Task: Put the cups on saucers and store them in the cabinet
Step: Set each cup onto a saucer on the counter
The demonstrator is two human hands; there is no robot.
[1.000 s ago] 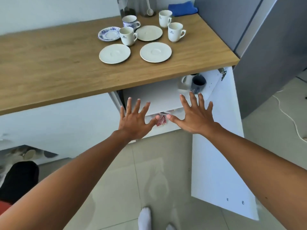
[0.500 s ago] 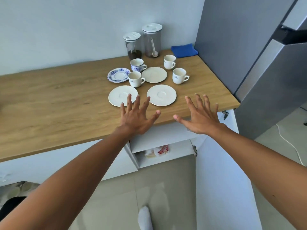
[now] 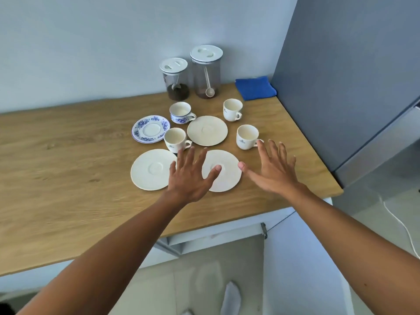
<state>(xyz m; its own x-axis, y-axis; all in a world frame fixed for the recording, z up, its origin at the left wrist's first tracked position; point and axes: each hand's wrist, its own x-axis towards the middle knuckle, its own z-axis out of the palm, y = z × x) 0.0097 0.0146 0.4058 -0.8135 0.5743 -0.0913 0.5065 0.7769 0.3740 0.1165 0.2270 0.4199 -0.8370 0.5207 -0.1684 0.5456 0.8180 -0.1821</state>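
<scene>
Left hand [image 3: 188,178] and right hand [image 3: 272,171] are farther in over the counter [image 3: 68,167] than 0.5 s ago. Fingers [image 3: 190,155] of both are spread apart, holding nothing. Left hand hovers across the two near saucers [image 3: 150,171]; right fingertips [image 3: 264,151] are just beside a white cup [image 3: 246,136]. All four cups stand upright on the counter, none on a saucer. Cabinet door [image 3: 302,258] is open below.
</scene>
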